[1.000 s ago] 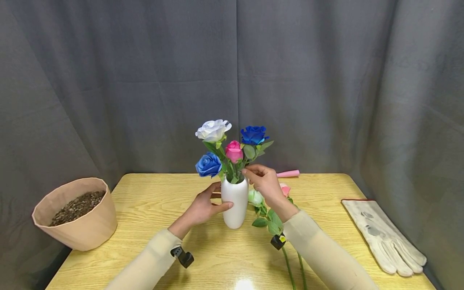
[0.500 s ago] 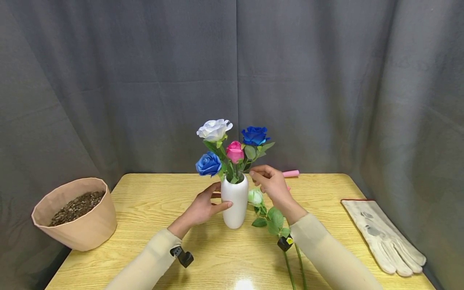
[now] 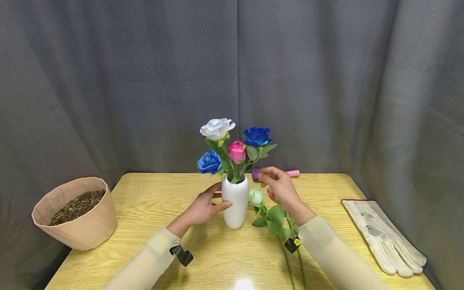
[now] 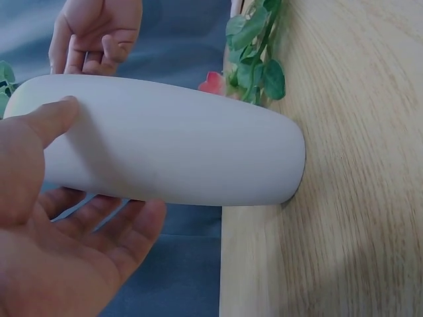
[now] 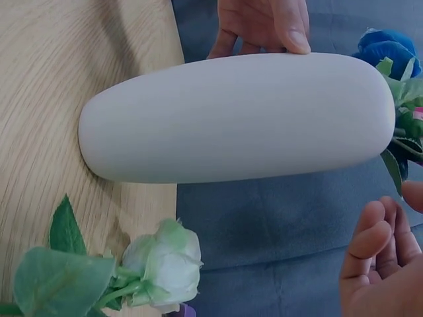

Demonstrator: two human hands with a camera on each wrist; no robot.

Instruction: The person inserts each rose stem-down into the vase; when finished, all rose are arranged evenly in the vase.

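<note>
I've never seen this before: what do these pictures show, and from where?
No robot here: just a person working bare-handed. The wide picture comes from a camera on the head, looking down; the sideways-looking two come from small cameras on the wrists. The left hand has its grip on a white vase holding four flowers. The right hand, beside the vase, seems to hold nothing. Nearby, a pale green rose lies on the wooden table. On the left is a pot of soil; on the right, a glove.
</note>
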